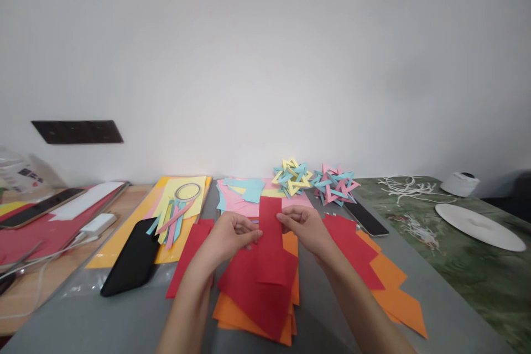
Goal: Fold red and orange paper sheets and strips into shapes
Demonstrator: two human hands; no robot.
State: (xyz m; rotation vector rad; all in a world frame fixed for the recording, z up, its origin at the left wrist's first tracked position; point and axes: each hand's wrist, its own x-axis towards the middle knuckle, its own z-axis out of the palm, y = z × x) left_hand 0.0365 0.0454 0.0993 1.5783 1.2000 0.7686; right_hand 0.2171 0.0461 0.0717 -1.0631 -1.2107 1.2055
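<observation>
A narrow red paper strip (270, 243) stands upright between my two hands, its lower end over a stack of paper. My left hand (236, 235) pinches its left edge between thumb and fingers. On the opposite edge, near the top, my right hand (305, 227) grips it the same way. Beneath lie red paper sheets (253, 282) on top of orange sheets (236, 312). More red paper (188, 257) lies left of my left wrist, partly hidden by it. Right of my right forearm, red and orange pieces (390, 271) are fanned out.
Two folded paper stars (292, 177) stand at the back by the wall. Left are a black phone (133, 260), coloured strips (174, 221), a tape roll (187, 192) and a white charger (98, 224). Another phone (365, 218), white strings (410, 187) and a white disc (479, 227) lie right.
</observation>
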